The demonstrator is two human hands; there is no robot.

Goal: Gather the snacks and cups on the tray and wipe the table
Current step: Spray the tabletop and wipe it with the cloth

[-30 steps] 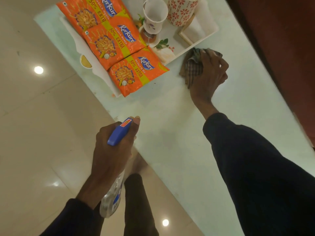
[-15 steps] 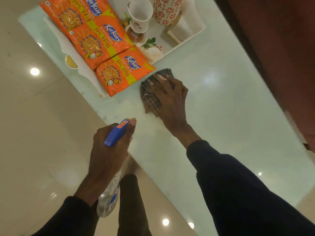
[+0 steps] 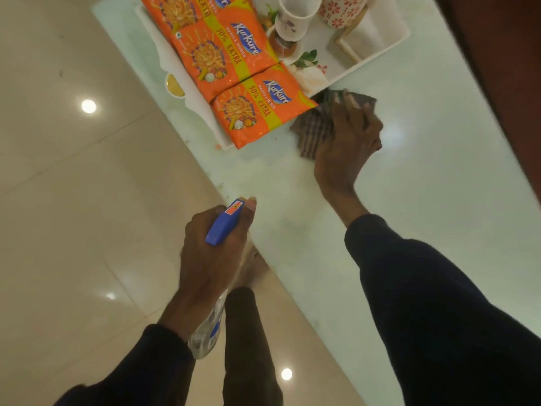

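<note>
sliding away from the bench's near edge since half a second ago, the right hand [image 3: 348,145] now has the dark checked cloth [image 3: 311,133] up by the tray's near corner. its fingers [image 3: 345,98] lie stretched flat over the cloth and press it onto the pale green-white bench [image 3: 424,206]; motion blur smears the fingertips. the cloth's far edge sits just beside the tray's rim, and whether it touches cannot be told.

the left hand [image 3: 210,253] is curled tight round the clear plastic spray bottle with a blue head [image 3: 224,225], one fingertip at the nozzle end. it holds the bottle just off the bench's near edge, with the clear body hanging under the wrist.

further out, the white rectangular tray [image 3: 380,51] rests at the bench's far end. orange foil snack packets [image 3: 234,71] lie in a strip along its left side, the nearest one overhanging the rim just left of the cloth. the white paper cup [image 3: 295,16] and the white mug with red flowers [image 3: 342,10] sit side by side in the tray. glossy beige floor tiles [image 3: 73,215] lie to the left.
</note>
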